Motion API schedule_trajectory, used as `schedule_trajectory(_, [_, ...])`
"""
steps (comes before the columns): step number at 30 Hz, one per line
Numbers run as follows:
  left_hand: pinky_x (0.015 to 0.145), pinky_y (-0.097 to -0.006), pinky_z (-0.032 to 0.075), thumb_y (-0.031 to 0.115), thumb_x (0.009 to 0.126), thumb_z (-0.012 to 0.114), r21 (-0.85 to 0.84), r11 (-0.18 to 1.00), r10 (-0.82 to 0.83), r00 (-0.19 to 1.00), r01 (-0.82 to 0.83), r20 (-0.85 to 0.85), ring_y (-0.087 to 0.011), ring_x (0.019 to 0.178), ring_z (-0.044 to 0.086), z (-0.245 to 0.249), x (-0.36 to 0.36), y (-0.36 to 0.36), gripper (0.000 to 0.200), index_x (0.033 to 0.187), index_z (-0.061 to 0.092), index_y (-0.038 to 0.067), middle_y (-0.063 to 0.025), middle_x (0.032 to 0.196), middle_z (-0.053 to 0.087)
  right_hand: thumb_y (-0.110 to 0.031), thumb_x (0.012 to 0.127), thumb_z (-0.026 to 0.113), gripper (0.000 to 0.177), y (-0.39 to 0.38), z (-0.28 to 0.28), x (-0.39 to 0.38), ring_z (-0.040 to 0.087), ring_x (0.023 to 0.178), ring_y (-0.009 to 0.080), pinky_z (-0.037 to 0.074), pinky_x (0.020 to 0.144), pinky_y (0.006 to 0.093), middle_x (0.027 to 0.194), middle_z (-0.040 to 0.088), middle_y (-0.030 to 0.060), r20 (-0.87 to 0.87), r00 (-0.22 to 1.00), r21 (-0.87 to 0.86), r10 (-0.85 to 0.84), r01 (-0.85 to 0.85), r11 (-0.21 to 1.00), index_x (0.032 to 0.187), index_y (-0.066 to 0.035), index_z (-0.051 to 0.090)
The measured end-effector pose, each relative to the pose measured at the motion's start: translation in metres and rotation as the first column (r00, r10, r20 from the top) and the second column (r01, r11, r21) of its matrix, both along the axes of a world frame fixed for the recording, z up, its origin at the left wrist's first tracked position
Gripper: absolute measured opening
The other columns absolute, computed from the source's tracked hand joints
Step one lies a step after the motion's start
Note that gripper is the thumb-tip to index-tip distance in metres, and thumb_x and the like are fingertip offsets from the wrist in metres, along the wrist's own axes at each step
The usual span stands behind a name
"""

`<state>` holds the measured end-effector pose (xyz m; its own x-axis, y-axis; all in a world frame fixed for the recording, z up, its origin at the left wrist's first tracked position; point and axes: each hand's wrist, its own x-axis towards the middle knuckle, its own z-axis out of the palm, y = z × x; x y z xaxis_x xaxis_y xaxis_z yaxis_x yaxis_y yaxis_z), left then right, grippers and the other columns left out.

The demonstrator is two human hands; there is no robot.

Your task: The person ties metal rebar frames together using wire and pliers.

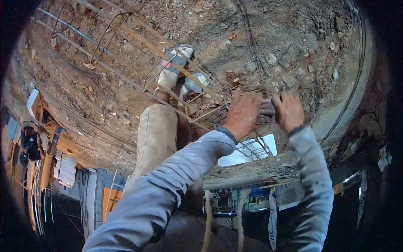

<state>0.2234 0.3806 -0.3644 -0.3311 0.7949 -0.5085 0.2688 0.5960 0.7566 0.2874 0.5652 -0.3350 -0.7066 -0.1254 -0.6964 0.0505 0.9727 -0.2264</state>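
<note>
My left hand (243,114) is bare, with its fingers stretched out and a little blurred. It lies against the left side of a small grey, ridged bundle (266,111) whose kind I cannot make out. On the bundle's other side is my right hand (290,111), fingers apart and smeared at the tips. Both hands flank the bundle low over the ground; a firm grip on it does not show. A rebar cage (147,42), with long bars and square stirrups, slants from the upper left and ends beside my left hand.
My shoe (178,59) stands among the cage bars. Bent wire loops (289,54) lie on rough, stony soil (113,88). A white panel (268,145) is under my wrists, with thin bars across it. Another person (33,140) is at the far left. A concrete edge (350,109) curves along the right.
</note>
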Motion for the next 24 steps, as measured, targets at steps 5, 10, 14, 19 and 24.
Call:
schedule_trajectory(5, [0.106,-0.0484,0.02,0.011,0.079,0.044,0.013,0.999,0.035,0.997,-0.035,-0.063,-0.0326,0.12,0.04,0.007,-0.021,-0.015,0.042,0.119,0.045,0.0,-0.0199,0.126,0.045,-0.012,0.076,0.048,0.023,0.026,-0.078,-0.042,0.054,0.085,0.0284,0.042,0.078,0.0408,0.083,0.053,0.0106,-0.042,0.995,-0.116,0.093,-0.097,0.989,0.097,-0.016,0.057])
schedule_trajectory(10, [0.104,-0.0521,0.021,0.01,0.078,0.05,0.013,1.0,-0.029,0.994,0.028,0.107,-0.0351,0.121,0.036,0.009,-0.014,-0.022,0.042,0.118,0.043,0.0,-0.0211,0.124,0.042,-0.006,0.063,0.055,0.018,0.027,-0.124,-0.059,0.051,0.079,0.0297,0.041,0.069,0.0399,0.078,0.049,0.0104,-0.244,0.964,-0.264,0.109,-0.174,0.949,0.081,-0.009,0.052])
schedule_trajectory(14, [0.107,-0.0492,0.016,0.01,0.079,0.042,0.05,0.997,0.049,0.997,-0.052,0.056,-0.0314,0.126,0.034,0.02,-0.018,-0.012,0.05,0.127,0.038,0.0,-0.0177,0.132,0.039,-0.012,0.071,0.054,0.02,0.025,-0.104,-0.056,0.056,0.09,0.029,0.043,0.083,0.0414,0.088,0.058,0.0112,-0.064,0.991,-0.189,0.117,-0.127,0.974,0.091,-0.013,0.058])
schedule_trajectory(19, [0.107,-0.0525,0.011,0.01,0.077,0.049,0.027,1.0,0.014,1.0,-0.013,-0.025,-0.0308,0.128,0.03,0.014,-0.003,-0.002,0.062,0.135,0.029,0.008,-0.0149,0.137,0.033,-0.032,0.067,0.068,0.033,0.029,-0.035,-0.023,0.062,0.076,0.0317,0.049,0.065,0.0407,0.08,0.063,0.0157,0.703,0.711,-0.06,-0.03,0.102,0.993,0.089,-0.007,0.063])
schedule_trajectory(24, [0.107,-0.0502,0.014,0.014,0.071,0.057,0.043,0.999,0.025,1.0,-0.025,0.002,-0.031,0.125,0.033,0.023,-0.001,0.002,0.066,0.132,0.035,0.01,-0.0138,0.131,0.039,-0.05,0.071,0.065,0.052,0.014,0.005,-0.027,0.064,0.067,0.0268,0.049,0.059,0.0369,0.07,0.064,0.0146,0.994,0.054,0.041,-0.094,0.619,0.784,0.087,-0.001,0.064])
